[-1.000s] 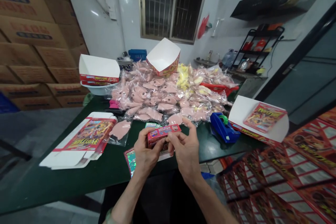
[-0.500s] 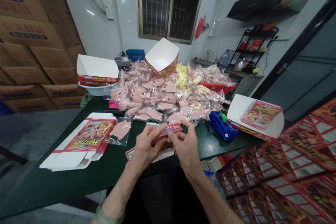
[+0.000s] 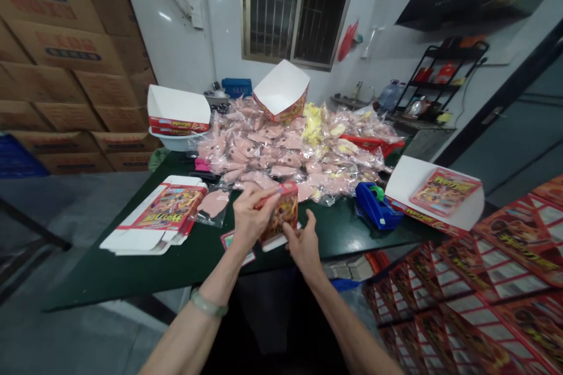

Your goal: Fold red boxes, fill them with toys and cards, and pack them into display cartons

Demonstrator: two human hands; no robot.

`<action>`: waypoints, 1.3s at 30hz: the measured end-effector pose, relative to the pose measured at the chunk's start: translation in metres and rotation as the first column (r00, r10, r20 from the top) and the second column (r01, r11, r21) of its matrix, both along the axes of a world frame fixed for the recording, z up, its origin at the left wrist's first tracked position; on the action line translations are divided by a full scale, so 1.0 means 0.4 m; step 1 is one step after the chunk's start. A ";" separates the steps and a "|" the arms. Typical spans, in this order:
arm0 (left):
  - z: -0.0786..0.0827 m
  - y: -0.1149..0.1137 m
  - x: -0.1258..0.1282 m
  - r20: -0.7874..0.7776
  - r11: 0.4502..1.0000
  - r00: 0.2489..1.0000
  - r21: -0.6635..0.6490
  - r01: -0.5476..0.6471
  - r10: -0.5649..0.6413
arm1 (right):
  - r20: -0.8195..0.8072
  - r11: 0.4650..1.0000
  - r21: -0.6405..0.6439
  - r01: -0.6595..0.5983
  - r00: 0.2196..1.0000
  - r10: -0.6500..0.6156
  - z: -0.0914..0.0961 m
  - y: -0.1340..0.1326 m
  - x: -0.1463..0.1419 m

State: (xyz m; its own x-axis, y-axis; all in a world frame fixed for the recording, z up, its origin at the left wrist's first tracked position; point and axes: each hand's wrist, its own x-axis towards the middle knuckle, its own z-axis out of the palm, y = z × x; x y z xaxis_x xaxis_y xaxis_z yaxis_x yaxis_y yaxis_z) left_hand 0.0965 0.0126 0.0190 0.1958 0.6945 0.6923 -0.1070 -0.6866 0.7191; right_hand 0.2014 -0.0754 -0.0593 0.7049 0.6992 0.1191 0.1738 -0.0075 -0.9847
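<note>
A small red box stands roughly upright in front of me, near the worktop's near edge.
My left hand pinches its upper left side; my right hand is loosely spread, thumb against its lower face. Flattened cartons lie leftward, a blue tape dispenser rightward, bagged pink pieces heaped beyond.
</note>
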 end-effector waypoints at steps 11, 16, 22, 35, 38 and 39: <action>-0.028 -0.073 -0.142 -0.100 0.960 0.990 -0.254 -0.120 0.097 | 0.649 0.885 0.199 -0.421 0.733 0.203 0.324 -0.061 0.067; 0.016 -0.154 -0.239 -0.393 0.831 0.781 -0.485 0.273 -0.485 | 0.900 0.765 -0.067 -0.640 0.293 0.323 0.374 -0.130 -0.023; -0.065 -0.127 -0.454 -0.135 0.469 0.952 -0.846 -0.255 0.275 | 0.855 0.864 0.158 -0.479 0.504 0.124 0.211 -0.093 -0.103; -0.100 -0.125 -0.504 -0.059 0.262 0.733 -0.912 -0.316 0.677 | 0.732 0.913 -0.187 -0.364 0.568 0.376 0.035 0.130 -0.023; -0.097 -0.121 -0.485 -0.022 0.301 0.737 -0.904 -0.303 0.676 | 0.703 0.958 -0.193 -0.214 0.650 0.287 0.066 0.275 0.077; -0.093 -0.119 -0.475 -0.036 0.332 0.739 -0.878 -0.345 0.672 | 0.693 0.953 -0.210 -0.217 0.655 0.302 0.070 0.321 0.105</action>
